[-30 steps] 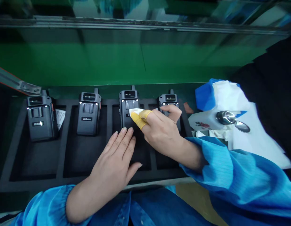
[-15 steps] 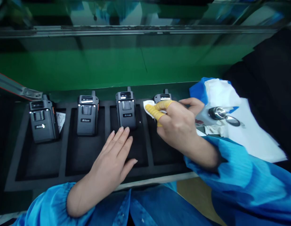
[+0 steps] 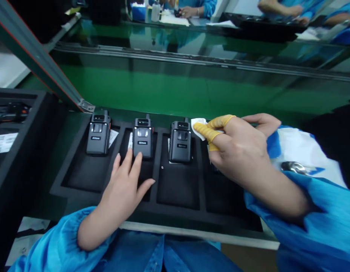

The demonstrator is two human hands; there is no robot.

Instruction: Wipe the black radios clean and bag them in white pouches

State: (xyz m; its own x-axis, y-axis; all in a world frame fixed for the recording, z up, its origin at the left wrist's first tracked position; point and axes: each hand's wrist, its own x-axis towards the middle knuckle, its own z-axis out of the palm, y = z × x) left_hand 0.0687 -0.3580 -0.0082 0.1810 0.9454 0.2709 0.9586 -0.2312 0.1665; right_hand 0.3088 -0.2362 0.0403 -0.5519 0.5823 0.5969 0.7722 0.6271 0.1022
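Note:
A black foam tray (image 3: 107,204) with long slots holds three visible black handheld radios (image 3: 98,133) (image 3: 143,138) (image 3: 180,141) standing at the far end of their slots. My left hand (image 3: 124,185) lies flat with fingers spread on the tray, fingertips just below the second radio. My right hand (image 3: 240,151) hovers over the rightmost slot, hiding what is in it. Its index and middle fingers wear yellow finger cots and pinch a small white wipe (image 3: 198,125) beside the third radio.
A green conveyor belt (image 3: 169,90) runs behind the tray. A second black tray (image 3: 13,124) sits at the left. White cloth and a shiny metal pump top (image 3: 294,166) lie at the right. Other people's hands work across the belt (image 3: 192,10).
The view swung left and up, so the tray sits more to the right. My right hand carried the wipe from the third radio to the right. My left hand shifted one slot left.

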